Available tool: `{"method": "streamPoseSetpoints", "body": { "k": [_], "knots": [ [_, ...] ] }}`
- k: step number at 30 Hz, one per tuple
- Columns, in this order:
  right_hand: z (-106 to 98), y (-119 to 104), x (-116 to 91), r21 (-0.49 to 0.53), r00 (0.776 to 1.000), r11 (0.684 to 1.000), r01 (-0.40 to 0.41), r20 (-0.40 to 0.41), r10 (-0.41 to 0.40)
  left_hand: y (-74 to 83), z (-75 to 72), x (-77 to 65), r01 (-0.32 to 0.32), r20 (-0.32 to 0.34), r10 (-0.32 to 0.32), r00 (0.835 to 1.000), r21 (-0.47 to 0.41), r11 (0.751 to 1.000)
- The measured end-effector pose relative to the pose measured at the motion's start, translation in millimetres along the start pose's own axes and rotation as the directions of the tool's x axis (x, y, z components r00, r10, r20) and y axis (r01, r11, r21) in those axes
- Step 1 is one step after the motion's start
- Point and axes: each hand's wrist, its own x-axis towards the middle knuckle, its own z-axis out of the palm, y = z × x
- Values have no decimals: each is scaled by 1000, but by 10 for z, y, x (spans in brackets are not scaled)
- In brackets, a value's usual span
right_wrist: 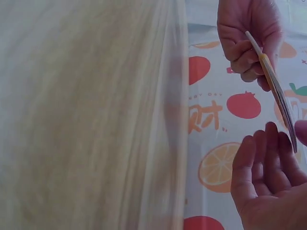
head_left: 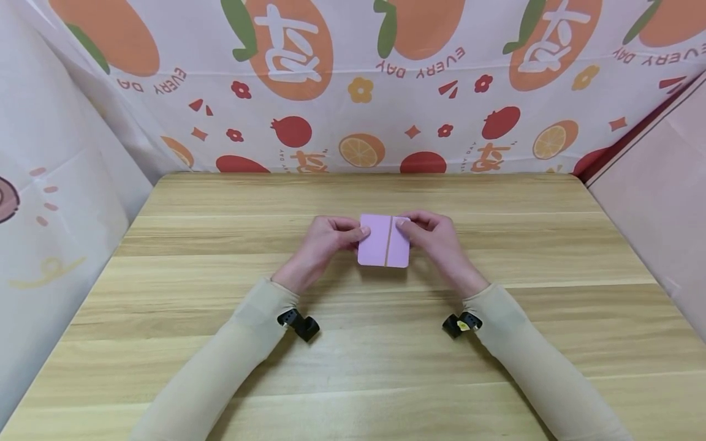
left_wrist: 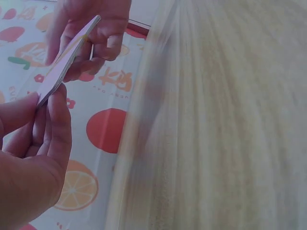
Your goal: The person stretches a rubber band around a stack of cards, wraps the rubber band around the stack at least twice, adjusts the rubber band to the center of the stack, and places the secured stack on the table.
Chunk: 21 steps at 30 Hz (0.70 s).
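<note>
A thin, nearly square lilac card stack point(head_left: 374, 242) with rounded corners is held up between both hands, above the table. A narrow tan rubber band point(head_left: 388, 242) runs across it, right of the middle. Layered edges of the card stack point(right_wrist: 279, 98) show in the right wrist view. My left hand point(head_left: 325, 242) pinches its left edge, thumb on the face and fingers behind. At the upper right corner, my right hand point(head_left: 432, 236) pinches it near the band, thumb on the face. In the left wrist view the card stack point(left_wrist: 62, 64) appears edge-on and tilted.
A wood-grain table point(head_left: 353, 367) spreads under both forearms. Behind it hangs a white curtain point(head_left: 331, 110) printed with fruit, and pale cloths point(head_left: 66, 153) hang at the sides. Each sleeve cuff carries a small black camera point(head_left: 300, 324).
</note>
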Motion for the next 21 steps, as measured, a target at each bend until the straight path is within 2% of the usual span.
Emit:
{"method": "streamPoseSetpoints", "body": {
  "k": [4, 13, 21],
  "knots": [
    [-18, -14, -5, -4, 1000, 1000, 16, -16, -17, -17, 11, -1, -15, 33, 14, 999, 29, 999],
    [-23, -2, -28, -44, 1000, 999, 23, -12, -23, -50, 19, -32, -56, 87, 53, 995, 31, 998],
    [-28, 11, -34, -94, 1000, 995, 17, -16, -19, -74, 16, -34, -99, 98, 96, 991, 27, 995]
  ]
}}
